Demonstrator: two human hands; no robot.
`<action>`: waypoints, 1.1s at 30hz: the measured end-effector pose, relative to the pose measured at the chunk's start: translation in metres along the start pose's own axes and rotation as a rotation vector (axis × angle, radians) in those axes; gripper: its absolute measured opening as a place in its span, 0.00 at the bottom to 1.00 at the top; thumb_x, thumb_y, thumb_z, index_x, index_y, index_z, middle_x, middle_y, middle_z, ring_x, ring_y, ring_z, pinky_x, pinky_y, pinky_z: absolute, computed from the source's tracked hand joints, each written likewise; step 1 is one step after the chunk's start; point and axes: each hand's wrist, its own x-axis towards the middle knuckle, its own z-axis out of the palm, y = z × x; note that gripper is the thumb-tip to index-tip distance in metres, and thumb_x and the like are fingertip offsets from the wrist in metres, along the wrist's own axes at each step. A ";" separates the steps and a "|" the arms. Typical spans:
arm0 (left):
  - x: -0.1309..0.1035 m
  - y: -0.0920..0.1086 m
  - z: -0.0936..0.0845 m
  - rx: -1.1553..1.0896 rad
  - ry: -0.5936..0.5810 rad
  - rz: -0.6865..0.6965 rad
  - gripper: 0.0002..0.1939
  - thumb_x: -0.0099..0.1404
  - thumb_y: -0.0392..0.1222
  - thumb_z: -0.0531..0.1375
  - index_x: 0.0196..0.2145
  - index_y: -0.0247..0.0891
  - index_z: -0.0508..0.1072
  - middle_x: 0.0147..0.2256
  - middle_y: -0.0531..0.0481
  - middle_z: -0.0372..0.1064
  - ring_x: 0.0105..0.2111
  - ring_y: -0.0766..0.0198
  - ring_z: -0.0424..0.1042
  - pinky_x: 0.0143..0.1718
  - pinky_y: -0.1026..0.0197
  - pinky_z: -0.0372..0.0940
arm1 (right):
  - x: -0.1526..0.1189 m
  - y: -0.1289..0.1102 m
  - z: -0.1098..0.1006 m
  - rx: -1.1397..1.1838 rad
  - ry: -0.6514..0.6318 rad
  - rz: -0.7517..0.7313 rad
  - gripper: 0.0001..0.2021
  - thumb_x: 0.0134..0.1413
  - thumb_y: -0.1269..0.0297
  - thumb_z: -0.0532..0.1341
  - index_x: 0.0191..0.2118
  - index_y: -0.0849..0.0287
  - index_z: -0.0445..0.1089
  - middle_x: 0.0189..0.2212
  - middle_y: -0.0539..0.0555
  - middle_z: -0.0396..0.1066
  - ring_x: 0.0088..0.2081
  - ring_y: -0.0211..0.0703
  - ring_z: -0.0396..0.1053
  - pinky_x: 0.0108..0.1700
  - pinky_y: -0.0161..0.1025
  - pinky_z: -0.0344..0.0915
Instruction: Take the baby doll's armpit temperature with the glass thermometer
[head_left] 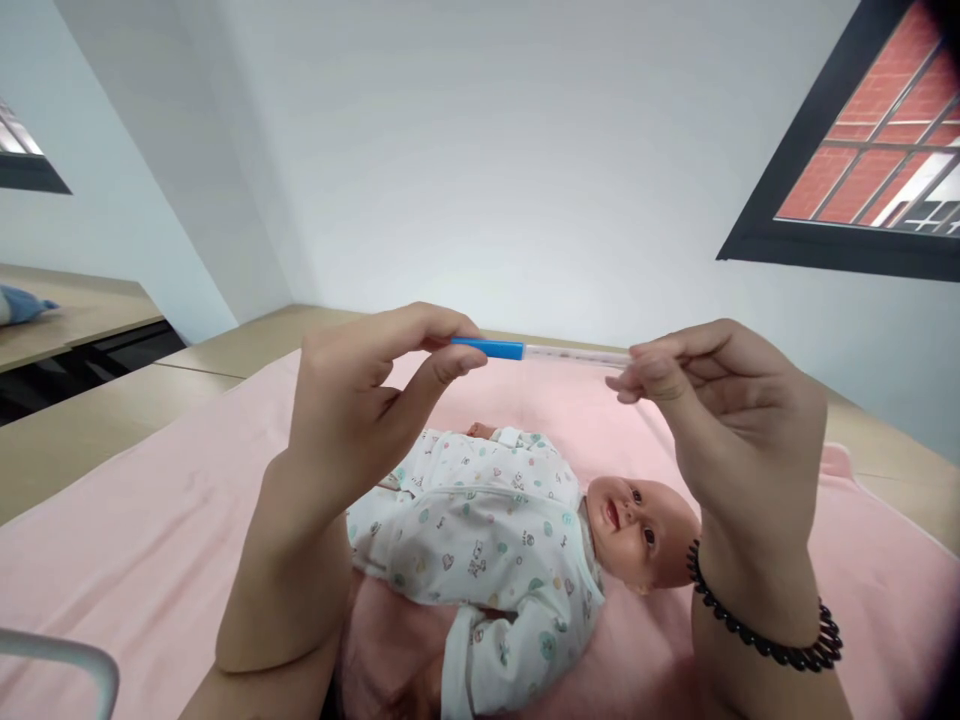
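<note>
At eye height a slim thermometer (574, 354) lies level between both hands, a clear stick with small dark marks along it and a blue end piece (491, 348). The thumb and fingers of my left hand (375, 400) pinch the blue end. My right hand (720, 410), with a black coiled band at the wrist, pinches the clear end, whose tip is hidden by the fingers. Below and beyond the hands, a baby doll (480, 530) in a white patterned suit lies on its back, head to the right. My forearms cover parts of the doll.
A pink blanket (150, 530) covers most of the wooden table (202, 340). At the lower left a light grey curved rail (67, 650) juts in. Behind stands a white wall (487, 170), with a barred window (877, 150) at right. Another table (82, 305) stands far left.
</note>
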 end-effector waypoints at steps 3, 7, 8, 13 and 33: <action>0.000 -0.003 0.003 0.027 0.031 -0.008 0.08 0.70 0.38 0.68 0.43 0.53 0.81 0.39 0.60 0.82 0.40 0.61 0.82 0.38 0.53 0.78 | 0.001 0.000 0.001 -0.034 0.021 -0.056 0.06 0.60 0.67 0.73 0.42 0.55 0.78 0.37 0.52 0.79 0.40 0.40 0.78 0.43 0.35 0.78; -0.001 -0.004 0.004 0.001 0.061 -0.010 0.05 0.71 0.39 0.68 0.40 0.52 0.82 0.37 0.60 0.82 0.37 0.63 0.81 0.35 0.56 0.76 | -0.001 -0.001 0.002 -0.057 0.059 -0.044 0.03 0.63 0.63 0.72 0.40 0.54 0.78 0.34 0.52 0.78 0.37 0.40 0.77 0.39 0.36 0.77; -0.001 -0.004 0.004 -0.011 0.062 0.000 0.04 0.72 0.41 0.67 0.38 0.50 0.82 0.33 0.60 0.81 0.33 0.66 0.80 0.31 0.57 0.73 | -0.001 -0.001 0.001 -0.052 0.038 -0.021 0.05 0.65 0.61 0.70 0.37 0.55 0.78 0.31 0.51 0.77 0.34 0.40 0.76 0.37 0.36 0.77; -0.001 -0.001 0.002 -0.021 0.018 -0.002 0.16 0.77 0.45 0.62 0.28 0.46 0.78 0.23 0.58 0.74 0.21 0.69 0.70 0.21 0.58 0.62 | -0.001 -0.001 -0.002 -0.026 -0.033 0.020 0.16 0.68 0.56 0.67 0.29 0.56 0.74 0.24 0.49 0.72 0.24 0.33 0.70 0.27 0.30 0.71; 0.001 0.006 -0.004 0.148 -0.152 -0.206 0.07 0.72 0.46 0.65 0.36 0.45 0.79 0.29 0.58 0.77 0.31 0.65 0.77 0.28 0.62 0.67 | 0.008 0.000 -0.016 -0.073 -0.225 0.075 0.10 0.64 0.58 0.71 0.36 0.58 0.75 0.30 0.51 0.76 0.33 0.37 0.75 0.35 0.34 0.72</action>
